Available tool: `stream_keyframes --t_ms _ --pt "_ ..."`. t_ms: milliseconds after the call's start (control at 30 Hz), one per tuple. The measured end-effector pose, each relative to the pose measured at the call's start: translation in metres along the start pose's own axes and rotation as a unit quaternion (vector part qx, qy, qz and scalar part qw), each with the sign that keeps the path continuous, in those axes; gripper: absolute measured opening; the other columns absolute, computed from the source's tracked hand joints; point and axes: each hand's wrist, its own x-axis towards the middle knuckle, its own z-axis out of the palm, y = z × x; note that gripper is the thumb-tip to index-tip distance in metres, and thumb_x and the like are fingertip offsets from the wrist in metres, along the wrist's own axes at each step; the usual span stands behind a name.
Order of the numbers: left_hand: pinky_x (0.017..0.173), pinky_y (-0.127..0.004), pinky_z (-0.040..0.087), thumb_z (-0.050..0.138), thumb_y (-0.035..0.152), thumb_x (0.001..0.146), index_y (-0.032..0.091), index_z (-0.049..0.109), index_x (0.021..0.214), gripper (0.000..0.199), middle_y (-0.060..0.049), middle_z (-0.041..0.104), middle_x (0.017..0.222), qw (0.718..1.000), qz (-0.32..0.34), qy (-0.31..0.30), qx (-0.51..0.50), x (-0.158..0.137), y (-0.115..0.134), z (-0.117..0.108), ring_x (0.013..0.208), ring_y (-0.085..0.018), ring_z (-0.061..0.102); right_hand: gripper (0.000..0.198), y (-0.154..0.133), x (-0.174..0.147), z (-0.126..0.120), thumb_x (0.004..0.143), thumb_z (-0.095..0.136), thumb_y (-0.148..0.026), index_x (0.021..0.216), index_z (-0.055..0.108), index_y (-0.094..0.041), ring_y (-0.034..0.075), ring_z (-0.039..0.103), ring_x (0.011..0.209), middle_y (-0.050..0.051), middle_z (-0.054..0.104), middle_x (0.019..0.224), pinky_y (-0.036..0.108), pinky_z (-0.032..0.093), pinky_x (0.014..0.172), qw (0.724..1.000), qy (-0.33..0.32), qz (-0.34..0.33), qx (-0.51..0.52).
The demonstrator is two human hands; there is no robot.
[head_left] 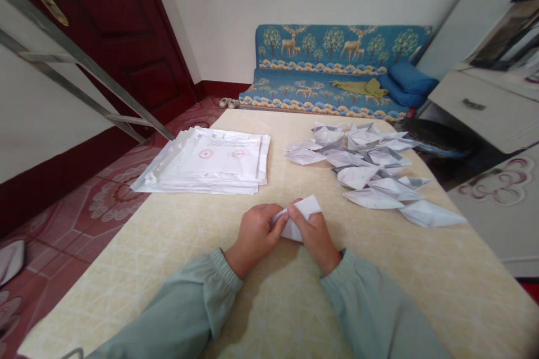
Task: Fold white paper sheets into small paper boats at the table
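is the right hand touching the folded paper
Touching: the head view shows the right hand gripping the folded paper, its thumb lying over the near face.

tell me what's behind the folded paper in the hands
Pale tabletop shows beyond the folded paper. What lies directly behind it is covered, including some fingers of the left hand and right hand.

The left forearm (181,305) is extended from the lower left of the frame, the right forearm (379,303) from the lower right. Just below centre, the left hand (255,231) and right hand (314,231) are held close together, with fingers (266,210) curled and the left thumb (279,225) and right thumb (297,217) set tip beside tip.
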Motion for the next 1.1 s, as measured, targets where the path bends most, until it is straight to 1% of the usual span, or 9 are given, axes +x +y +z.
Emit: stream_keyframes --t_ms 100,267,433,533,667,867,1000,1100 --pt "0.060 -0.023 0.033 0.045 0.031 0.089 0.016 0.059 0.072 0.027 -0.002 0.059 0.066 1.000 -0.008 -0.004 -0.010 -0.0007 0.0014 0.0007 0.062 -0.012 0.050 0.026 0.0021 -0.0013 -0.0003 0.084 0.055 -0.041 0.080 0.062 -0.017 0.016 0.057 0.068 0.000 0.062 0.071 0.025 0.044 0.063 0.999 -0.011 -0.019 -0.036" --pt "0.057 -0.023 0.029 0.046 0.025 0.087 0.016 0.051 0.063 0.026 0.001 0.050 0.059 0.999 0.004 -0.005 -0.040 0.0011 0.0009 0.0009 0.058 -0.010 0.044 0.026 0.0005 -0.0027 0.0002 0.084 0.056 -0.041 0.076 0.062 -0.017 0.014 0.055 0.064 -0.001 0.061 0.068 0.024 0.041 0.060 0.999 -0.008 -0.024 -0.048" --pt "0.056 -0.023 0.026 0.047 0.019 0.082 0.016 0.043 0.057 0.025 0.003 0.041 0.055 0.999 0.008 -0.007 -0.030 0.0021 0.0018 0.0008 0.056 -0.009 0.039 0.027 -0.0031 -0.0040 0.0013 0.081 0.059 -0.042 0.073 0.062 -0.016 0.013 0.051 0.061 -0.001 0.058 0.064 0.023 0.039 0.056 0.999 0.019 -0.012 -0.038" --pt "0.057 -0.023 0.026 0.047 0.018 0.081 0.016 0.044 0.058 0.024 0.003 0.042 0.055 0.999 0.013 -0.011 -0.027 0.0024 0.0039 0.0009 0.057 -0.009 0.040 0.030 -0.0045 -0.0049 0.0016 0.079 0.060 -0.044 0.071 0.061 -0.015 0.012 0.048 0.057 -0.001 0.055 0.061 0.023 0.038 0.053 0.999 0.052 0.000 -0.015" --pt "0.056 -0.023 0.026 0.047 0.019 0.081 0.016 0.044 0.057 0.024 0.003 0.041 0.055 0.999 0.008 -0.014 -0.032 0.0026 0.0043 0.0016 0.055 -0.009 0.039 0.031 -0.0057 -0.0047 -0.0002 0.078 0.061 -0.045 0.069 0.059 -0.015 0.012 0.048 0.058 -0.002 0.054 0.061 0.023 0.038 0.053 0.993 0.117 0.010 0.021" --pt "0.056 -0.024 0.027 0.046 0.021 0.081 0.016 0.047 0.058 0.024 0.002 0.044 0.055 1.000 0.004 -0.021 -0.014 0.0021 0.0030 0.0019 0.056 -0.010 0.041 0.033 -0.0070 -0.0039 -0.0026 0.077 0.063 -0.046 0.067 0.058 -0.015 0.013 0.049 0.057 -0.001 0.054 0.061 0.024 0.038 0.051 0.989 0.143 0.017 0.037" --pt "0.056 -0.024 0.027 0.045 0.021 0.082 0.017 0.047 0.058 0.025 0.002 0.044 0.055 1.000 0.000 -0.024 -0.003 0.0020 0.0044 0.0003 0.056 -0.011 0.041 0.035 -0.0071 -0.0030 -0.0037 0.075 0.064 -0.048 0.066 0.057 -0.015 0.014 0.050 0.057 0.001 0.056 0.061 0.025 0.039 0.051 0.979 0.195 0.025 0.059" --pt "0.056 -0.024 0.026 0.045 0.021 0.082 0.017 0.045 0.056 0.026 0.003 0.043 0.054 1.000 -0.005 -0.028 0.005 0.0019 0.0041 0.0001 0.054 -0.011 0.041 0.037 -0.0048 0.0003 -0.0059 0.074 0.064 -0.051 0.065 0.055 -0.016 0.013 0.048 0.053 0.000 0.055 0.057 0.025 0.037 0.047 0.969 0.235 0.036 0.072"
